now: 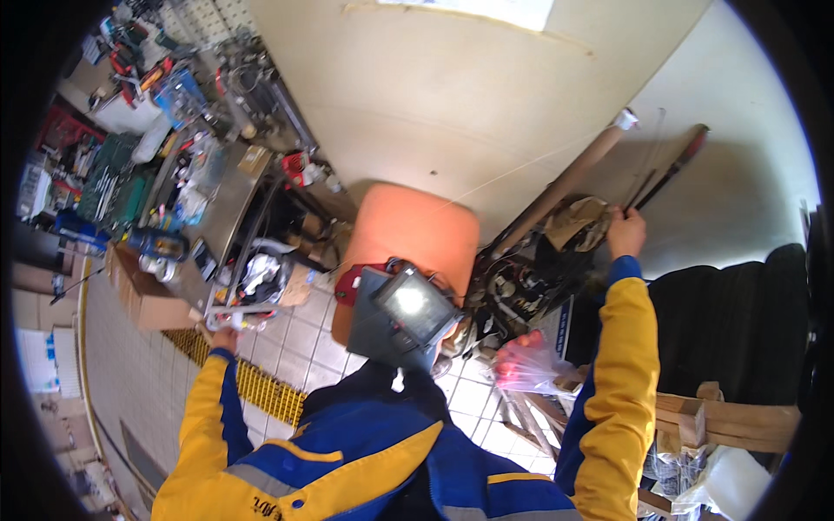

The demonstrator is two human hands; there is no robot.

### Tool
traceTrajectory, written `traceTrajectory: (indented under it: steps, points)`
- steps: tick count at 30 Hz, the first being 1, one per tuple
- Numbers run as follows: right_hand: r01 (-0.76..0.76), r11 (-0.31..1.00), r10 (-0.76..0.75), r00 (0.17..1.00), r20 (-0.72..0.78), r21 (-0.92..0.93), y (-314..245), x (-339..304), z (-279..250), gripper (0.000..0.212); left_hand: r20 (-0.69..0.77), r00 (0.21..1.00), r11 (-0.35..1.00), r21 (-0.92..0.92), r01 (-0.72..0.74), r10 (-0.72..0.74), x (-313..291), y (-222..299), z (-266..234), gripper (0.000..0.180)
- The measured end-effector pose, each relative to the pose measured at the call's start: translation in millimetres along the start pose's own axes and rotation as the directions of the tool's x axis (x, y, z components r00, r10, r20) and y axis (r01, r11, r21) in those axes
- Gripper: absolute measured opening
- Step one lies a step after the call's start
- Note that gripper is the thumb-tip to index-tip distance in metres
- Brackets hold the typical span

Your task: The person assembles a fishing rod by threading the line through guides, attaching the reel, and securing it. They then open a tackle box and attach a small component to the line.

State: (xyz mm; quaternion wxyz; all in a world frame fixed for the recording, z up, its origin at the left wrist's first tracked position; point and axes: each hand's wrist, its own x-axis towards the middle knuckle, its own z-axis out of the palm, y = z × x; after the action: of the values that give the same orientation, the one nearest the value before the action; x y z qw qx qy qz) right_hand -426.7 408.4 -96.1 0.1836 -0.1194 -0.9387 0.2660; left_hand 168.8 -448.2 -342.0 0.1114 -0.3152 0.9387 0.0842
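My right hand (625, 233) is raised at the right, by the pale wall, with its fingers closed round the lower end of a dark stick (669, 172). That stick slants up to a black and red tip. A crumpled brown paper piece (575, 219) lies just left of this hand. At the left, my left hand (225, 339) is closed beside the lower corner of a metal workbench (224, 201); what it grips, if anything, is too small to tell. Between my arms stands an orange chair (417, 227), with a dark tablet-like screen (412, 304) in front of it.
Tools and bottles crowd the workbench. A cardboard box (143, 291) stands beside it, near yellow floor grating (268, 392). A long brown tube (565, 181) leans on the wall. A plastic bag of reddish things (532, 365), black cushioning (730, 326) and timber (738, 421) are at the right.
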Motion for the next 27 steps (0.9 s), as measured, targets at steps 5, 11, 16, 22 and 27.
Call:
traceTrajectory:
  steps: [5, 11, 16, 22, 27]
  points:
    - [0.002, 1.000, -0.001, 1.000, -0.030, 0.020, -16.1, -8.5, 10.8, 0.031, 0.115, 0.984, 0.894, -0.413, 0.173, -0.137, -2.0, -0.7, 48.7, 0.020]
    - [-0.060, 0.996, 0.060, 0.998, 0.000, 0.063, -40.8, -27.5, 25.3, 0.033, 0.179, 0.983, 0.789, -0.609, 0.082, 0.036, -8.3, 138.1, 58.9, 0.017]
    - [-0.121, 0.989, 0.116, 0.992, 0.059, 0.085, -53.3, -38.1, 33.9, 0.039, 0.292, 0.950, 0.821, -0.565, 0.083, 0.105, -20.4, 218.6, 41.6, 0.016]
    - [-0.075, 0.996, 0.070, 0.994, 0.084, 0.051, -57.8, -41.7, 39.5, 0.053, 0.337, 0.935, 0.833, -0.545, 0.095, 0.113, -14.8, 219.8, 34.8, 0.017]
    - [-0.044, 0.998, 0.044, 0.999, 0.003, -0.042, -64.5, -50.0, 48.4, 0.057, 0.287, 0.951, 0.852, -0.521, 0.055, 0.114, -10.1, 196.9, 28.6, 0.017]
